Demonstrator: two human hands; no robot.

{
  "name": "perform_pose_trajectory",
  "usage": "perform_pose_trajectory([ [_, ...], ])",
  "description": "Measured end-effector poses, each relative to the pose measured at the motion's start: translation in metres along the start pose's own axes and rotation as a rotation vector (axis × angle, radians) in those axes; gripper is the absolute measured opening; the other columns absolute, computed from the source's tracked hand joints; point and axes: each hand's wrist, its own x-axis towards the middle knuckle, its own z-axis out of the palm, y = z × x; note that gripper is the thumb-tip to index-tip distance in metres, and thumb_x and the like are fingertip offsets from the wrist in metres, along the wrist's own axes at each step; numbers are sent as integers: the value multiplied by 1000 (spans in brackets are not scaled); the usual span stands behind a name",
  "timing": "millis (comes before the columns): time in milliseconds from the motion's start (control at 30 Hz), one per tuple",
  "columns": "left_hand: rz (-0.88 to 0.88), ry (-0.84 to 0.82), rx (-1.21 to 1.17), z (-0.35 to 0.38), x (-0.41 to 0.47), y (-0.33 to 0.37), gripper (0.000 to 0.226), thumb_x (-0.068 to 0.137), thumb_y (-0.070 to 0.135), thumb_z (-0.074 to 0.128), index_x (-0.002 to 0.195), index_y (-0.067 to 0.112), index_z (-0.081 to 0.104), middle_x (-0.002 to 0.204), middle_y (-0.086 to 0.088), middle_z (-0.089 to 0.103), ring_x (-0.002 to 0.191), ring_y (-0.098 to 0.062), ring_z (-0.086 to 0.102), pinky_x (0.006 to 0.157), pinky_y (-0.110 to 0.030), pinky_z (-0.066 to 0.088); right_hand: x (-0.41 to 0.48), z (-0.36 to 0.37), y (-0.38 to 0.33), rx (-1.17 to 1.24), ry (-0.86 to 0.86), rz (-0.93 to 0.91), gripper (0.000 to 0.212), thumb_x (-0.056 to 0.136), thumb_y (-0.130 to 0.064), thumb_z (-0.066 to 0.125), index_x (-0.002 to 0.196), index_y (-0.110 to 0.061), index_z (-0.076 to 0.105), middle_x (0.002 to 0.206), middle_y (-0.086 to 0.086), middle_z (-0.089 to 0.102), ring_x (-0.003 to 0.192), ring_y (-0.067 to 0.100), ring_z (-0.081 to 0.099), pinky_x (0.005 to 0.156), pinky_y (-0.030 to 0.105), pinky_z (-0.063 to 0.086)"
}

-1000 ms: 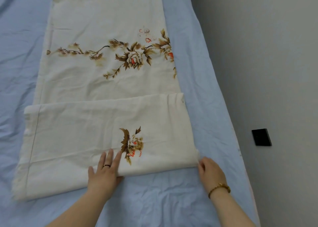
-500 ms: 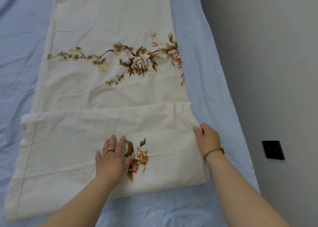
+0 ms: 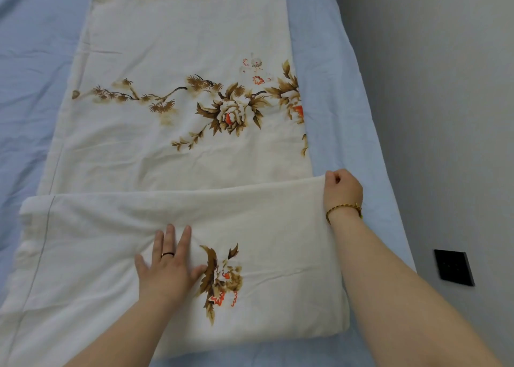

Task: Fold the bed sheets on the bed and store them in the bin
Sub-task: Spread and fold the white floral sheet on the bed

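Progress: partway through the folding, by the look of it. Lies lengthwise on the bed (image 3: 33,60), toward its right edge: one long cream bed sheet (image 3: 172,46) with a brown floral print, apparently already doubled into a strip. Shows a near flap (image 3: 278,222) turned up over the rest, covering roughly the nearest third. Presses that flap flat with the left grip (image 3: 167,269), fingers spread wide beside a printed flower, holding nothing. Pinches the flap's far right corner with the right grip (image 3: 343,191), fingers curled tight on the cloth, close to the bed's right edge. Looks like squaring the fold, or readying to carry that edge farther up the strip. Leaves, judging from this, several more folds before a compact bundle, then lifting off the bed and stowing. No bin in view, so cannot tell where it stands or how near. Beyond the bed's right edge, only a grey wall (image 3: 445,88) with a black square plate (image 3: 454,268)
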Motion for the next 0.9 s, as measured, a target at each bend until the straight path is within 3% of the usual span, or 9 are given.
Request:
perform_pose_trajectory([
  [133,0,-11,12,1,1,0,76,93,57,26,144,27,-22,154,-4,-24,143,-22,-20,114,-51,6,-22,2,13,147,-66,80,17,97,-22,39,98,-10,50,82,2,50,87,23,50,70,25,33],
  [200,7,-19,29,0,-1,-1,76,93,58,24,144,27,-22,154,-4,-24,143,-21,-20,114,-51,5,-47,5,28,132,-68,80,40,95,-24,45,131,-7,40,117,10,53,110,27,49,85,30,37],
  [300,17,-7,51,1,-5,-4,74,94,58,21,144,26,-22,154,-4,-23,143,-21,-19,115,-48,4,-91,18,66,-273,193,-271,53,91,-30,45,137,-6,35,140,23,39,127,37,36,102,48,35],
  [400,14,-1,47,7,-18,-12,72,93,59,14,144,24,-24,154,-6,-25,143,-22,-19,116,-44,0,-150,42,104,-501,31,-690,57,96,-45,9,146,-19,14,156,13,8,143,28,8,112,43,14],
  [500,8,13,28,21,-33,-27,88,68,72,-15,138,22,-31,154,-5,-24,143,-21,-19,116,-39,-5,-174,47,142,-664,-68,-879,58,95,-45,0,149,-22,5,156,2,-11,145,17,-9,115,39,-2],
  [600,-50,45,-42,34,-49,-52,94,62,70,-14,142,22,-26,156,-4,-19,144,-20,-17,116,-36,-5,-172,30,158,-587,46,-654,56,96,-49,5,147,-26,10,157,-2,2,145,12,0,115,37,0],
  [733,-156,200,-266,46,-64,-82,70,92,45,44,148,13,15,156,-13,9,145,-26,7,116,-36,9,-174,4,137,-86,164,53,59,83,-35,54,124,8,49,129,32,48,120,44,43,99,47,32],
  [833,-387,378,-666,53,-74,-98,37,86,18,61,117,-2,56,128,-27,49,122,-41,41,101,-42,30,-185,0,121,269,163,410,44,88,-19,59,118,11,45,120,27,51,107,40,51,88,41,41],
  [900,-580,327,-965,56,-82,-105,24,90,17,56,95,-6,58,106,-30,58,103,-43,51,88,-42,38,-199,12,113,453,192,583,39,88,-16,59,114,10,46,118,27,54,97,38,56,73,35,50],
])
